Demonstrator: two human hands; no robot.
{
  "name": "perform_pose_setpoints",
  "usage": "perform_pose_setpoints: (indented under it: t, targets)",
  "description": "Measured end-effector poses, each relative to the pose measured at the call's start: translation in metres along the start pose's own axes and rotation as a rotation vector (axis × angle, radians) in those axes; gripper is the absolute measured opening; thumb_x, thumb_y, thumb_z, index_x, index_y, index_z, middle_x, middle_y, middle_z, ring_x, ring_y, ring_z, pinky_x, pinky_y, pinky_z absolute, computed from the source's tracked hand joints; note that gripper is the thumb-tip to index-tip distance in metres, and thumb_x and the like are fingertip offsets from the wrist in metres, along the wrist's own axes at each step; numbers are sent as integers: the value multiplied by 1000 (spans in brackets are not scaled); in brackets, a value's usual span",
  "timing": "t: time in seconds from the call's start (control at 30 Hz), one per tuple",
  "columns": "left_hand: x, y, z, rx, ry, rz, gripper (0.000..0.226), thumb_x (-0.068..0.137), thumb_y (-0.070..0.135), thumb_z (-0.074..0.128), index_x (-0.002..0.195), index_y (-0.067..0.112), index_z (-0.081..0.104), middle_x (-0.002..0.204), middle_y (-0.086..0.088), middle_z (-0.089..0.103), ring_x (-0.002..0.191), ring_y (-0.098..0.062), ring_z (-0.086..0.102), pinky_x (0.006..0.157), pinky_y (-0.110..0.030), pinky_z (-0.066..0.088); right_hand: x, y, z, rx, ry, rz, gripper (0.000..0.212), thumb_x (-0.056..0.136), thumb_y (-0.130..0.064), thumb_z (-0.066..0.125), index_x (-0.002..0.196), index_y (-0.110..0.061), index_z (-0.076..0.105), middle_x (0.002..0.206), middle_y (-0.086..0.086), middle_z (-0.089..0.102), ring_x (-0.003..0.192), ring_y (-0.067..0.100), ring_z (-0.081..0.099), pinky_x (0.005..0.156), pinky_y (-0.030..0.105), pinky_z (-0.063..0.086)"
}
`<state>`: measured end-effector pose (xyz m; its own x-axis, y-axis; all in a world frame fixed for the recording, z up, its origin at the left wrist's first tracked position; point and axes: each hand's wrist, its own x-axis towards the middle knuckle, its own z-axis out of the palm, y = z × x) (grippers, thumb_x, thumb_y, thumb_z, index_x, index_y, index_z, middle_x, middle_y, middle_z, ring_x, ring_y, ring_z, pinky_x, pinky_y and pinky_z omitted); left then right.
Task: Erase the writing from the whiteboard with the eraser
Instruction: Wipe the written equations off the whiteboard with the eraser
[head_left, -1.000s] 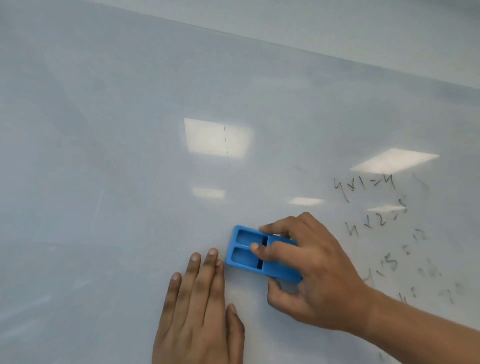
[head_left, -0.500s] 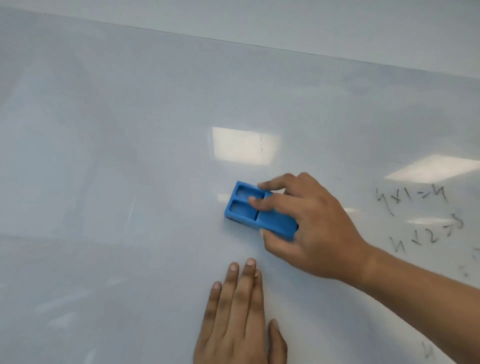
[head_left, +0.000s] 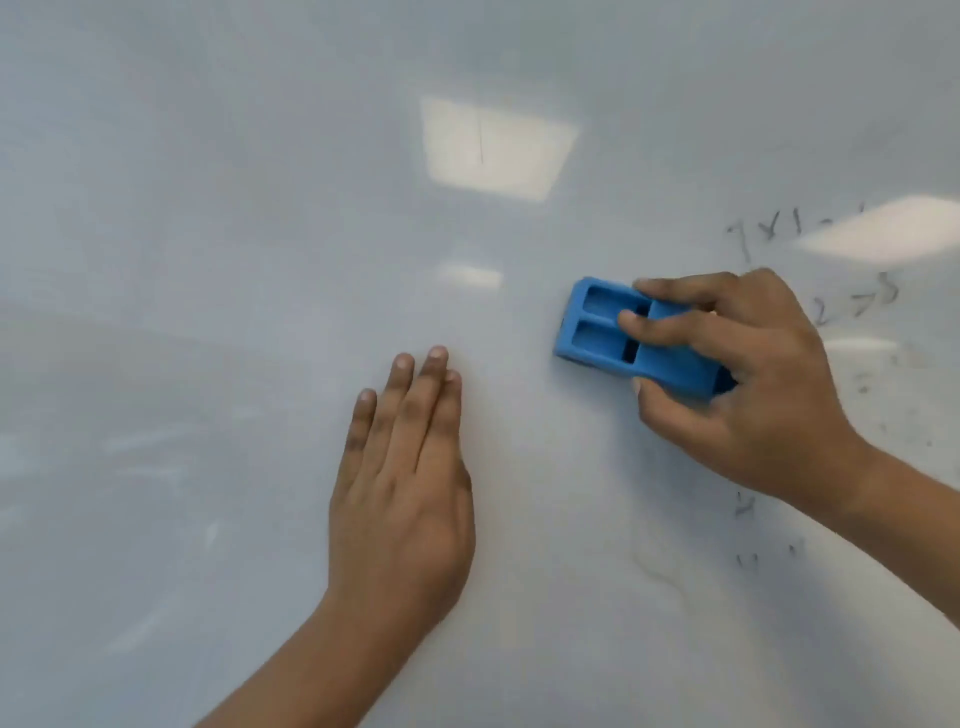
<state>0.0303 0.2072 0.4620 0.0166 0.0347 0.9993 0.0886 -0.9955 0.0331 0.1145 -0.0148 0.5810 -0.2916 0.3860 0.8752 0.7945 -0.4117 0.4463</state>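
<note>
Right hand (head_left: 753, 384), clamped on the eraser (head_left: 644, 338), is sliding right toward the leftover writing (head_left: 769, 231) now, left hand (head_left: 405, 467) lying flat, fingers together.

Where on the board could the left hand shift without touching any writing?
Bare board lies left of the left hand and between it and the eraser. The writing crowds the right side, around the right hand.
</note>
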Motion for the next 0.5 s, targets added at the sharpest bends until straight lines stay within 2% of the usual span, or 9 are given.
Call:
perform_pose_setpoints:
  t: [0.1,0.17,0.23,0.3,0.33,0.37,0.4,0.47,0.5]
  targets:
    - [-13,22,0,-41,-43,-20,58,91,6,42,148,6,38,161,-8,30,152,-25,20,124,-45,18,-94,-26,-1,-18,-143,-193,21,81,-28,74,100,-21,81,126,-10,65,86,30,62,83,44,45]
    - [-26,38,3,-67,-73,2,57,91,7,43,148,6,40,160,-8,31,152,-25,20,124,-46,20,-170,-38,2,-22,-292,-352,22,96,-35,63,115,-36,73,128,-21,62,95,18,59,99,37,39]
    - [-34,52,8,-88,-83,24,56,92,8,44,148,7,40,160,-8,31,152,-24,20,123,-45,21,-231,-45,5,-135,-500,-441,39,113,-38,27,151,-41,36,123,-21,53,105,6,50,115,26,23]
    - [-38,67,14,-99,-90,50,55,93,8,45,148,7,40,160,-7,32,152,-23,21,124,-44,21,-247,-40,4,-286,-467,-536,48,116,-20,7,163,-19,9,129,-8,56,132,7,43,125,25,14]
    - [-37,72,17,-105,-84,52,55,93,8,45,147,7,41,160,-7,33,151,-23,22,123,-44,21,-235,-34,1,-321,-376,-579,48,115,-14,8,163,-11,10,145,0,55,146,14,36,129,30,9]
    - [-37,76,21,-112,-74,49,54,92,8,45,146,7,42,159,-7,34,151,-23,23,123,-44,22,-216,-29,-6,-301,-308,-598,46,115,-12,14,160,-8,26,158,9,45,147,23,40,130,36,10]
    - [-37,79,23,-113,-67,43,54,92,7,46,146,6,43,159,-7,35,151,-24,24,122,-45,24,-194,-23,-12,-252,-266,-588,41,115,-14,25,149,-14,47,162,9,40,136,26,52,127,37,19]
    - [-40,79,28,-78,-60,48,54,92,7,46,146,6,43,159,-9,34,150,-26,25,122,-48,25,-153,-14,-24,-126,-244,-441,27,108,-23,50,126,-25,70,150,-2,57,113,27,61,104,42,41]
    - [-41,81,31,-48,-63,65,53,93,9,45,147,7,42,159,-9,33,150,-27,25,122,-48,25,-138,-6,-31,-99,-240,-321,24,103,-27,59,122,-25,73,145,-5,61,108,28,60,95,44,42]
